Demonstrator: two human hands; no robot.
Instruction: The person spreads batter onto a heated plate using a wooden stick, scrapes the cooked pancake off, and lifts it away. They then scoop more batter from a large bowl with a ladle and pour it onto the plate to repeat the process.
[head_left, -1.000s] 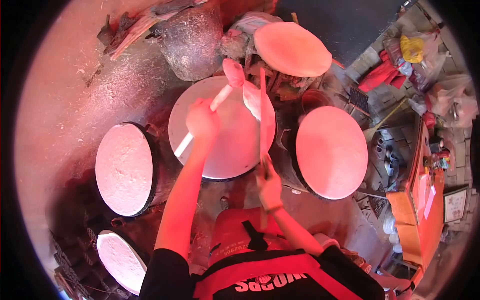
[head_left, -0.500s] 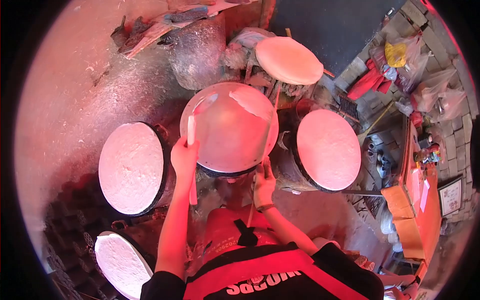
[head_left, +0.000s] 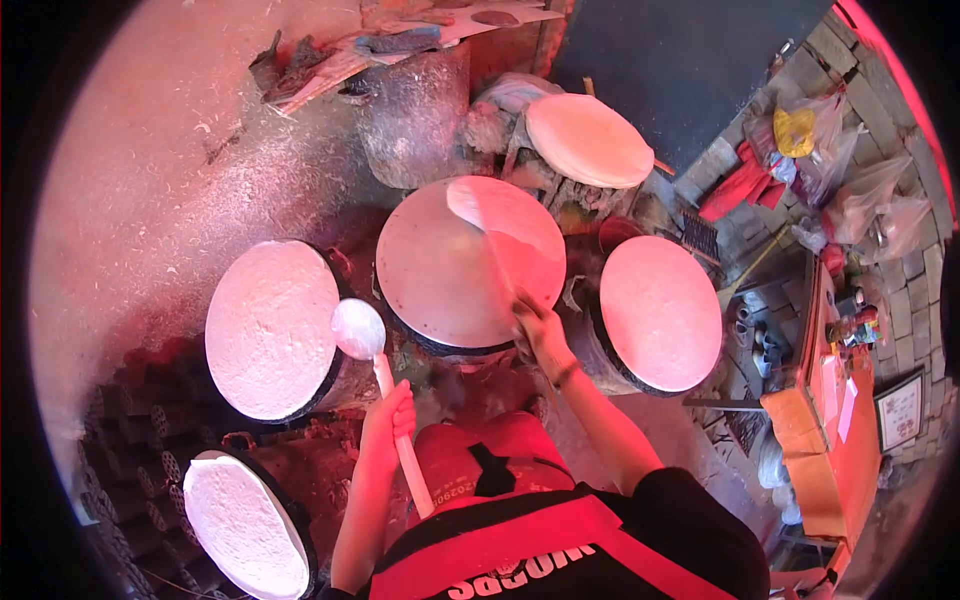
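Note:
I look down on a round griddle point(head_left: 440, 270) in front of me, with a patch of white batter point(head_left: 470, 205) at its far side. My right hand point(head_left: 537, 330) grips a thin spreading stick point(head_left: 497, 258) that reaches across the griddle toward the batter. My left hand point(head_left: 390, 420) holds a white ladle point(head_left: 358, 330) by its handle. The ladle bowl hangs below the griddle's near left edge, beside the left disc point(head_left: 272, 330).
Round white discs stand at the lower left point(head_left: 245, 525), right point(head_left: 660, 312) and far back point(head_left: 588, 140). A grey pot point(head_left: 415, 110) sits behind the griddle. An orange table point(head_left: 835, 420) and plastic bags point(head_left: 870, 190) lie at the right.
My left hand has drawn the ladle back from over the griddle to below its left edge. My right hand has swung the stick across the griddle, and the batter patch has spread.

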